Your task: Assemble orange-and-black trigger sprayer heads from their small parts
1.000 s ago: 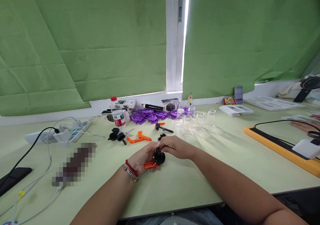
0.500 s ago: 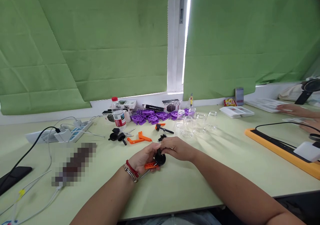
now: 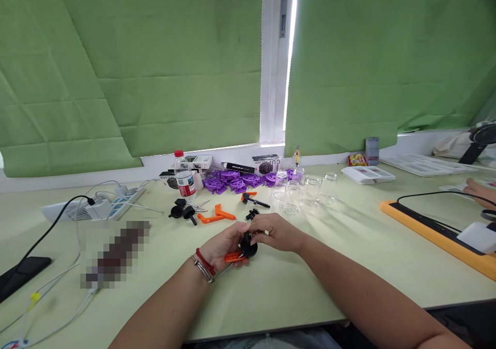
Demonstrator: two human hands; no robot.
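Note:
My left hand (image 3: 231,243) is closed around a black round cup-shaped part (image 3: 249,249) with an orange handle piece (image 3: 233,257) and a thin metal rod. My right hand (image 3: 273,233) meets it from the right, its fingertips pinched on the black part's upper end. Fingers hide how the pieces join. Just beyond the fingers lies a small black part (image 3: 252,214). Farther off are orange angled pieces (image 3: 217,215), black round parts with stems (image 3: 189,213) and a black rod-like piece with orange (image 3: 256,201).
A water bottle (image 3: 185,176), purple plastic parts (image 3: 228,180) and boxes (image 3: 267,165) line the wall. Several clear glasses (image 3: 293,196) stand right of centre. Cables and a power strip (image 3: 126,204) lie left. An orange-edged board (image 3: 434,240) and another person's hand (image 3: 480,190) are at right.
My hands stay together on the black part; my right fingertips shift slightly over it. At far right, the other person's hand has drawn back from the white tray.

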